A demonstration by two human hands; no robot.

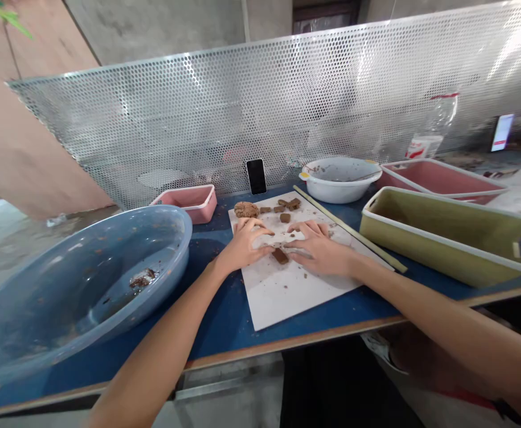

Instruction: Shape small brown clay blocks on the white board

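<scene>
Head view shows a small brown clay block (280, 255) near the middle of a white board (271, 303), between the left hand (248, 245) and the right hand (317, 252), whose fingers are spread wide at its sides, though whether they touch it cannot be told. A bigger clay lump (246, 209) sits by the board's far left corner; a pale stick (349, 228) runs along its right edge, and a blue basin (153, 303) stands at the left of the counter (213, 297).

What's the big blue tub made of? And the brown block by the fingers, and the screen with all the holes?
Blue tub: probably plastic, smooth and glossy, with highlights on its wall.
Brown block: perhaps clay, dull and matte, with crumbs scattered around it.
Perforated screen: likely bare metal, silvery, with bright glints between its holes.
</scene>
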